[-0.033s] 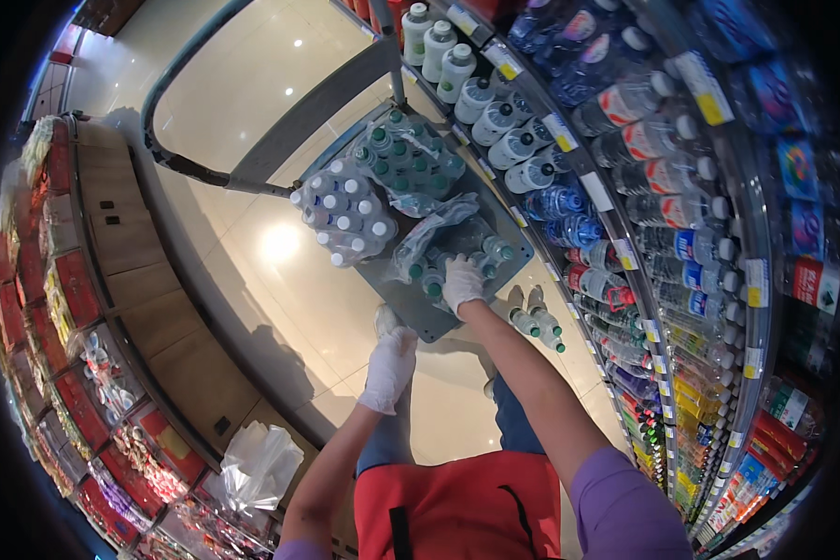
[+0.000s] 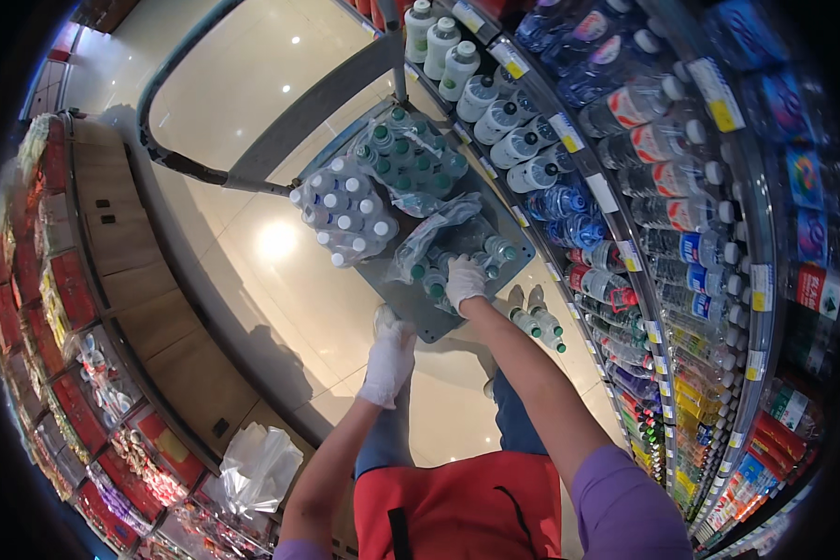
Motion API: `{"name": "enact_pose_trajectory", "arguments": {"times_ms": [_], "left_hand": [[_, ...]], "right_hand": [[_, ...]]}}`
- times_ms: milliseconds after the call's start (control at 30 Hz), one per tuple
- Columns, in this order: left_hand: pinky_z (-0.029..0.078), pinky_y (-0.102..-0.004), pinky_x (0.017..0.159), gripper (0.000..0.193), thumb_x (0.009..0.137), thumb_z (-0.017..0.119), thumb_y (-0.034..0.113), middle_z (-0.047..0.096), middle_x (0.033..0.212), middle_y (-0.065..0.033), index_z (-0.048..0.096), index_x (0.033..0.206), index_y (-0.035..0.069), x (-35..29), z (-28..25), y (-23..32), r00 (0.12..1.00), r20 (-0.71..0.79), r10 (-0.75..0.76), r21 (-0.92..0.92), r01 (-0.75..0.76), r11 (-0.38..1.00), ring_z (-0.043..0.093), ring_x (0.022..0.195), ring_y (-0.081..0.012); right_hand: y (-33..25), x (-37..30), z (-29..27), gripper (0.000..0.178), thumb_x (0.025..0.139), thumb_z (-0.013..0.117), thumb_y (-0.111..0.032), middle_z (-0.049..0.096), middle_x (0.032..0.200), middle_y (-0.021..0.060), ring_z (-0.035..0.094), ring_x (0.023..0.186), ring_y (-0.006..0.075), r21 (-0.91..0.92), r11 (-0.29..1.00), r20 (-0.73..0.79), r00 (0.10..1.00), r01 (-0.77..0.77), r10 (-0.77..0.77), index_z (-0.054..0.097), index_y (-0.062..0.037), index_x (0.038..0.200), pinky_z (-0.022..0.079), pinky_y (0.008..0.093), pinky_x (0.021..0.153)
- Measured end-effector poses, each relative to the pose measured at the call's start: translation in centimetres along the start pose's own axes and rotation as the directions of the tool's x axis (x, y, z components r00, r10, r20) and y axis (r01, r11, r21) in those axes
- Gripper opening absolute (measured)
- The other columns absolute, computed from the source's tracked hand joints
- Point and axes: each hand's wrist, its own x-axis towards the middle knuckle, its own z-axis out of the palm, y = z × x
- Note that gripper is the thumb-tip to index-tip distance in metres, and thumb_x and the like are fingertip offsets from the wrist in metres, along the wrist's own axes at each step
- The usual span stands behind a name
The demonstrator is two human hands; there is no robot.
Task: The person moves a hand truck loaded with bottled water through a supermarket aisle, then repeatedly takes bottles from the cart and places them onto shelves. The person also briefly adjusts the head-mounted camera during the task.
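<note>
My right hand, in a white glove, reaches into a torn clear plastic wrap on a grey platform trolley. Its fingers are closed around a clear green-capped bottle, largely hidden beneath the hand. More green-capped bottles lie loosely beside it. My left hand, also gloved, hangs over my leg, off the trolley's near edge. Its fingers are blurred, and no object shows in it. Behind the torn wrap sit a full pack of green-capped bottles and a pack of white-capped bottles.
Two green-capped bottles stand on the floor between the trolley and the drink shelves. The trolley handle rises at the far side. At left runs a brown cabinet under packaged goods, with a clear plastic bag near me.
</note>
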Motion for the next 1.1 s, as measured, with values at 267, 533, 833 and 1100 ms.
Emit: {"name": "enact_pose_trajectory", "arguments": {"times_ms": [267, 533, 833, 1100], "left_hand": [[0.051, -0.0407, 0.085, 0.024, 0.087, 0.060, 0.008, 0.065, 0.106, -0.0202, 0.061, 0.111, 0.003, 8.8, 1.6, -0.8, 0.979, 0.201, -0.032, 0.050, 0.023, 0.999, 0.064, 0.100, -0.0363], [0.041, -0.0424, 0.103, 0.060, 0.073, 0.075, 0.005, 0.052, 0.131, -0.0199, 0.050, 0.127, 0.005, 6.7, -0.9, 8.0, 0.951, 0.039, 0.308, 0.017, -0.309, 0.951, 0.049, 0.122, -0.0371], [0.044, -0.0467, 0.102, 0.062, 0.064, 0.073, 0.002, 0.056, 0.124, -0.0149, 0.054, 0.124, 0.008, -3.2, 0.3, 30.7, 0.406, 0.184, 0.895, -0.141, -0.890, 0.433, 0.052, 0.121, -0.0370], [0.033, -0.0566, 0.109, 0.055, 0.069, 0.072, 0.000, 0.050, 0.131, -0.0104, 0.055, 0.120, 0.012, -9.9, 8.4, 49.4, -0.020, 0.098, 0.995, -0.424, -0.905, 0.023, 0.044, 0.129, -0.0368]], "right_hand": [[3.0, 1.7, -2.6, 0.037, 0.078, 0.071, -0.018, 0.067, 0.099, 0.0210, 0.065, 0.093, 0.0390, 0.318, 0.947, -0.041, 0.998, -0.037, 0.053, 0.062, -0.0050, 0.110, 0.052, 0.0438, 0.082], [7.4, -12.9, -17.6, 0.034, 0.080, 0.074, -0.020, 0.070, 0.082, 0.0148, 0.068, 0.069, 0.0202, 0.646, 0.763, -0.280, 0.941, 0.036, 0.193, 0.066, 0.0010, 0.105, 0.052, 0.0317, 0.064], [12.9, -37.2, -34.3, 0.057, 0.074, 0.079, -0.019, 0.067, 0.107, 0.0115, 0.068, 0.090, 0.0272, 0.396, 0.896, -0.454, 0.891, 0.200, 0.002, 0.060, -0.0130, 0.127, 0.055, 0.0366, 0.073], [21.6, -55.2, -35.1, 0.065, 0.069, 0.084, -0.022, 0.067, 0.117, 0.0124, 0.071, 0.092, 0.0244, 0.469, 0.840, -0.772, 0.588, 0.272, 0.241, 0.056, -0.0064, 0.125, 0.057, 0.0351, 0.076]]}}
